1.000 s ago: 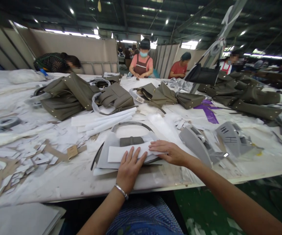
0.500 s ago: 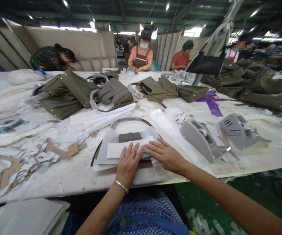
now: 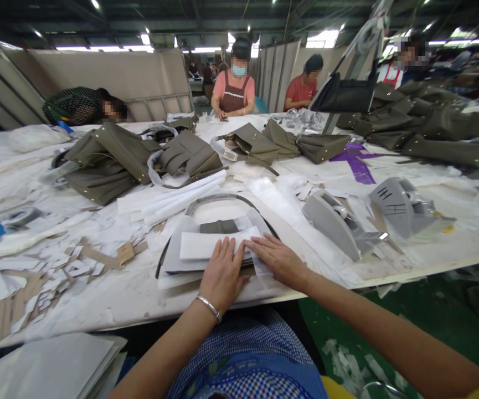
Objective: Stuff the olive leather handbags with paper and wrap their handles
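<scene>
In front of me on the table lies an olive handbag [image 3: 218,226], flat, partly covered by thin white wrapping sheets [image 3: 173,252]. Its dark handle [image 3: 222,198] arches away from me. Across the bag rests a white foam strip [image 3: 197,246]. My left hand [image 3: 223,271], with a silver bangle at the wrist, presses its outstretched fingers on the strip's right half. Beside it my right hand [image 3: 278,260] lies flat, fingers extended, over the bag's right side and the wrapping. The fingertips of both hands nearly meet. Most of the bag is hidden under the sheets.
Two grey tape dispensers [image 3: 333,224] stand to the right. Several olive bags [image 3: 114,160] lie along the back, with more heaped at the far right. Paper scraps [image 3: 52,282] cover the left side. White sheets [image 3: 48,366] are stacked at lower left. Co-workers are across the table.
The view has shifted slightly. My left hand has slid a little to the right, and its thumb is now spread to the side. My right hand stays nearly in place.
</scene>
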Demonstrator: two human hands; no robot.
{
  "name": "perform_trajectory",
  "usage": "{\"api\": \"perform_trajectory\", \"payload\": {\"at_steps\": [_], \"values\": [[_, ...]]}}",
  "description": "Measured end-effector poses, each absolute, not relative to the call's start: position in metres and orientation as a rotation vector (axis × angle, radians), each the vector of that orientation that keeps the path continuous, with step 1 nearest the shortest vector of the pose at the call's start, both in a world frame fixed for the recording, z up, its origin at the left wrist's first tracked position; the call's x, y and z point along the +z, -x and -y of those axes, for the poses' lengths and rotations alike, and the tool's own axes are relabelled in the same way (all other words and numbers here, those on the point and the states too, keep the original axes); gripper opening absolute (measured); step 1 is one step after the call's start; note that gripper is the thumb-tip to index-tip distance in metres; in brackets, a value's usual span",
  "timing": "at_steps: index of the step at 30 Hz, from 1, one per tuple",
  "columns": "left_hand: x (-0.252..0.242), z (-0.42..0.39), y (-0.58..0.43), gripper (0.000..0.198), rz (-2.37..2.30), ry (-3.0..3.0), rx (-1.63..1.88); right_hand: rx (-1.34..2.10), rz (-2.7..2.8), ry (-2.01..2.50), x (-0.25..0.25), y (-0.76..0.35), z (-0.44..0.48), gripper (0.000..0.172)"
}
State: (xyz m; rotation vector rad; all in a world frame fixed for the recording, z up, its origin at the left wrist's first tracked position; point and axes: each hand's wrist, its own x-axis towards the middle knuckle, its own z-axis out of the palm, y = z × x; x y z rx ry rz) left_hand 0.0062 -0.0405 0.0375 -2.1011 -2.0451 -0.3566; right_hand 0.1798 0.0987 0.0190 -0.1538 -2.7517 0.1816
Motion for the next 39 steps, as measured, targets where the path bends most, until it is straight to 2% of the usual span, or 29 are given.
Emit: {"api": "perform_trajectory", "payload": {"at_steps": [7,12,14,17,19,20,23,26,31,39], "values": [[0.03,0.038,-0.012,0.068,1.943,2.188,-0.488,0.294,2.712,0.126,0.013,-0.178,-0.099,0.082],[0.019,0.045,-0.008,0.061,1.852,2.199,-0.528,0.632,2.76,0.093,0.041,-0.186,-0.108,0.094],[0.019,0.046,-0.008,0.056,1.845,2.195,-0.537,0.878,2.824,0.12,0.067,-0.188,-0.118,0.087],[0.02,0.046,-0.008,0.052,1.831,2.183,-0.554,1.122,2.903,0.254,0.102,-0.176,-0.133,0.059],[0.02,0.046,-0.009,0.052,1.828,2.18,-0.553,0.969,2.867,0.383,0.111,-0.154,-0.142,0.041],[0.021,0.046,-0.009,0.052,1.829,2.182,-0.545,0.826,2.836,0.41,0.11,-0.141,-0.145,0.038],[0.021,0.047,-0.009,0.052,1.824,2.192,-0.523,0.413,2.912,0.332,0.092,-0.102,-0.154,0.041],[0.021,0.047,-0.008,0.052,1.8,2.206,-0.487,0.181,3.104,0.357,0.067,-0.081,-0.161,0.04],[0.023,0.047,-0.006,0.054,1.782,2.232,-0.465,0.086,3.15,0.477,0.055,-0.077,-0.166,0.032],[0.02,0.047,-0.007,0.054,1.799,2.226,-0.573,0.221,3.101,0.207,0.066,-0.102,-0.17,0.029]]}}
